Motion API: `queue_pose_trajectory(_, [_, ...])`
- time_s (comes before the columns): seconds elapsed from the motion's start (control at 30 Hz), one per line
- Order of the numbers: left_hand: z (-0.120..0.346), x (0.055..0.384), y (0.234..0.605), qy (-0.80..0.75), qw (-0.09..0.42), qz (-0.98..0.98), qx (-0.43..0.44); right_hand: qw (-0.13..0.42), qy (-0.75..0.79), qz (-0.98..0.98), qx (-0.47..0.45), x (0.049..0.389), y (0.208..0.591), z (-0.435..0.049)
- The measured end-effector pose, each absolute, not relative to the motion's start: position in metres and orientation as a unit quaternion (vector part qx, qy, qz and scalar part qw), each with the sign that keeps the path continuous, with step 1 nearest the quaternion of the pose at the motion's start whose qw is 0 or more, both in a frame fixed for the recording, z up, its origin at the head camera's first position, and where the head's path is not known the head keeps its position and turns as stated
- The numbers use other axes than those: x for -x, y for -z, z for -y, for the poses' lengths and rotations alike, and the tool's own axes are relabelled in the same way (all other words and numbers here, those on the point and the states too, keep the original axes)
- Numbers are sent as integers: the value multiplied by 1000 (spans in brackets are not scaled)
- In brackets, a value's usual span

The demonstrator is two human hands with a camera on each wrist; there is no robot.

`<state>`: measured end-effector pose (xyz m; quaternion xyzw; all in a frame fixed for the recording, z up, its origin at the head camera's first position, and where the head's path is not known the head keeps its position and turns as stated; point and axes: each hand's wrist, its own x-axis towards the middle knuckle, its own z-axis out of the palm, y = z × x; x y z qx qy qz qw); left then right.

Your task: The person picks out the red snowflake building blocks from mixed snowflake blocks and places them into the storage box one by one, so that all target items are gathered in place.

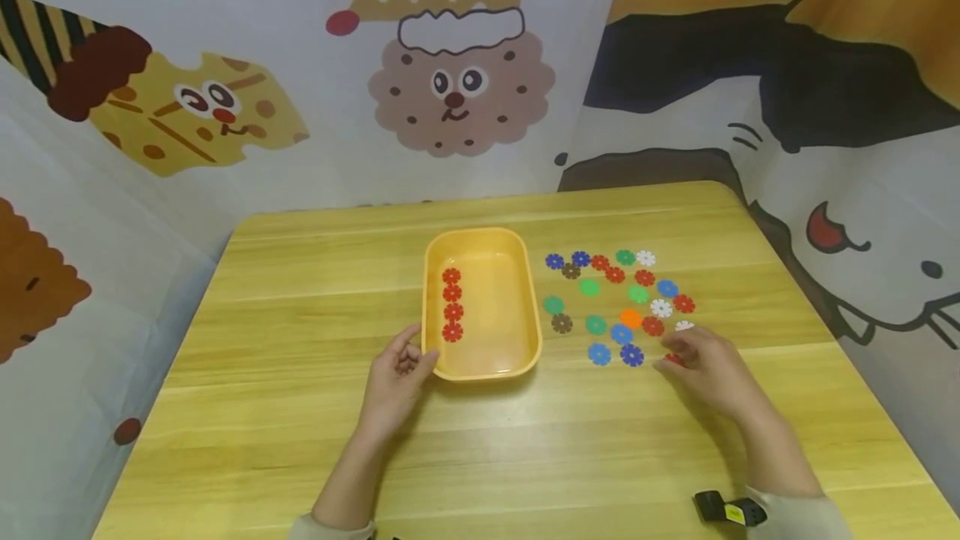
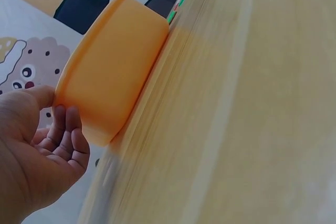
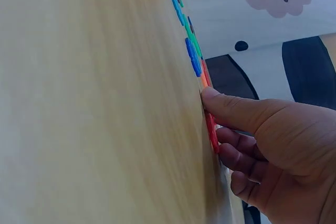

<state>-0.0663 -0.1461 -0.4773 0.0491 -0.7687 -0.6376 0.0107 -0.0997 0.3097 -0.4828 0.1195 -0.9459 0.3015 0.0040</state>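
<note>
My left hand point(image 1: 397, 373) grips the near left corner of a yellow plastic tray point(image 1: 534, 332), thumb at the rim and curled fingers against the outer wall. Inside the tray, several red snowflake discs point(image 1: 452, 312) form a column along the left side. At the right of the table, my right hand point(image 1: 708, 369) is lowered over a red snowflake disc point(image 3: 211, 132) that lies flat, partly hidden by the hand. In the right wrist view the thumb and fingertips are by this disc, without a visible pinch. A white disc point(image 1: 684, 326) shows just beyond the fingers.
Loose snowflake discs in blue, green, brown, white, orange and red, such as a dark blue disc point(image 1: 632, 355), lie scattered right of the tray. A black strap-like object point(image 1: 727, 509) is by the right sleeve. A cartoon-printed cloth point(image 1: 300, 173) hangs behind the wooden table point(image 1: 300, 315).
</note>
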Motion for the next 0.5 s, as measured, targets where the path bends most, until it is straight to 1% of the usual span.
queue_pose_trajectory(0.2, [146,67,477,640,8,767,-51,-4,-282,953,-112,97,481,-318])
queue_pose_trajectory(0.5, [148,68,477,638,8,768,-52,-68,-280,953,-97,95,472,-324])
